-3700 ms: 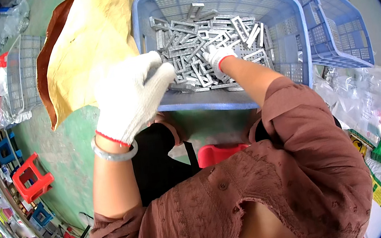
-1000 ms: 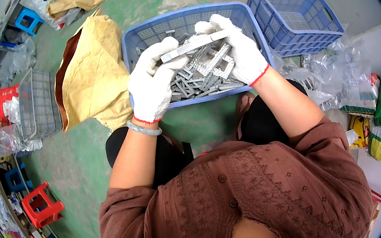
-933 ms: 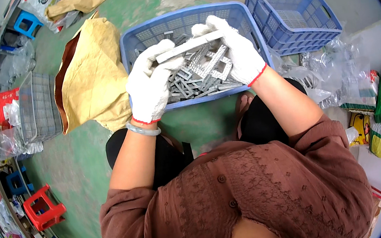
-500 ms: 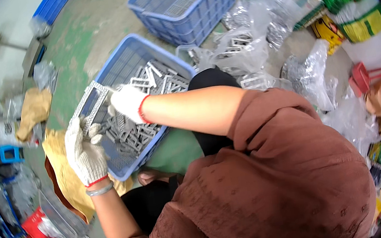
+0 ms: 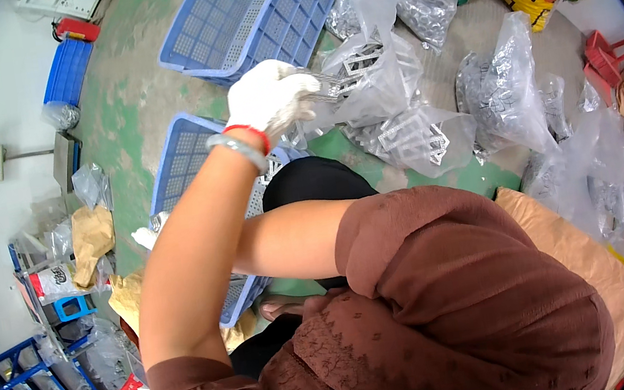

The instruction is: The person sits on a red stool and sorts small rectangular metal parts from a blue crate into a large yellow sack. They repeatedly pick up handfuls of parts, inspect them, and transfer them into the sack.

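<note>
The white-gloved left hand [image 5: 270, 99] is pointing up and rightward, the left forearm [image 5: 191, 240] crossing above the right forearm [image 5: 294, 239]; its curled fingers are gripping thin silver metal frames [image 5: 325, 87] jutting just right of it, near a clear plastic bag [image 5: 393, 76]. The white-gloved right hand [image 5: 146, 237] is mostly hiding behind the left forearm, so its grip cannot be told. Well right of the left hand, a bulging clear bag [image 5: 504, 84] is bearing dark handwriting.

I count two gloved hands [image 5: 267, 99], two blue mesh crates [image 5: 293, 18], one bracelet [image 5: 239, 150] and one blue stool [image 5: 62, 311]
</note>
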Demonstrator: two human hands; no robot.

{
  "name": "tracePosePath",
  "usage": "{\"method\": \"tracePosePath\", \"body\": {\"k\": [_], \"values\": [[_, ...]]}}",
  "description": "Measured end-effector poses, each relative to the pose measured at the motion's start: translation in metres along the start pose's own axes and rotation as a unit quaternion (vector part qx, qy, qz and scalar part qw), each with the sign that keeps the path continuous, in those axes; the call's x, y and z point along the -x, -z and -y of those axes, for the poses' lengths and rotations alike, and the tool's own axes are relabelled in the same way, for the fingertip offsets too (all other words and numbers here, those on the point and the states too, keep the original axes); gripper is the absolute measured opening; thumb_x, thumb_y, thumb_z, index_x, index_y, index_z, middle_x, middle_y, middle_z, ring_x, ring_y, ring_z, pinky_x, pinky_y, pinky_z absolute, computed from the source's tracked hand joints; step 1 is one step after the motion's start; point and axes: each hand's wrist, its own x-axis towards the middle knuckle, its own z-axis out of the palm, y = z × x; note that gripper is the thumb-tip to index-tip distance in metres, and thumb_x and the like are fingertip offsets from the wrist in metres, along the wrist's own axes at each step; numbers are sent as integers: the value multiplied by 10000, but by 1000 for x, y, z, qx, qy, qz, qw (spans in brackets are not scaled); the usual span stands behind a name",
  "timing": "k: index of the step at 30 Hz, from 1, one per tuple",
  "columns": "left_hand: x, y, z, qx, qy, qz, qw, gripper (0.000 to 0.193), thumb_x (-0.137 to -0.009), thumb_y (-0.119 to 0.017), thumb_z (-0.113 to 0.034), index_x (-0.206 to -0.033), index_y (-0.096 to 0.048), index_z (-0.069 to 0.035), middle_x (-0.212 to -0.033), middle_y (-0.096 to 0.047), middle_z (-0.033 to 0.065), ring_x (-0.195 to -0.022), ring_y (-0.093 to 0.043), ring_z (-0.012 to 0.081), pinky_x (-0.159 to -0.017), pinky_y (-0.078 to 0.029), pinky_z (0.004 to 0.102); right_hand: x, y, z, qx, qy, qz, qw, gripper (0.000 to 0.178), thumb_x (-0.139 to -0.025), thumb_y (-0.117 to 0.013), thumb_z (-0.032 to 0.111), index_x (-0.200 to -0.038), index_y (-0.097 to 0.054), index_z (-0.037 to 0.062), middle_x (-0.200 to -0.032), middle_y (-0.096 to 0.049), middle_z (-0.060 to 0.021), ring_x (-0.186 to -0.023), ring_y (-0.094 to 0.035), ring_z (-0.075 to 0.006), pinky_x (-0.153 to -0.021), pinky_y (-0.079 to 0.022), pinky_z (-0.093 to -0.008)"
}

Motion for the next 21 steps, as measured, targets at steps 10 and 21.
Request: {"method": "tracePosePath", "body": {"k": [10, 21], "values": [[8, 24, -20, -40, -70, 2, 997, 623, -871, -755, -250, -1335, -516, 91, -1209, -638, 153, -963, -680, 199, -873, -561, 308, 0, -9, 3, -4, 7, 22, 1000, 344, -981, -470, 189, -1257, -576, 13, -1212, -650, -185, -1035, -642, -278, -846, -498, -386], [213, 199, 81, -30, -109, -479, 871, 409, -926, -709, -261, -1194, -626, 36, -1077, -676, 113, -884, -662, 181, -781, -563, 323, -16, 6, 39, -377, 60, 240, 893, 233, -1002, -579, 314, -978, -604, 84, -844, -653, -87, -772, -661, -242, -713, -573, -392]]}}
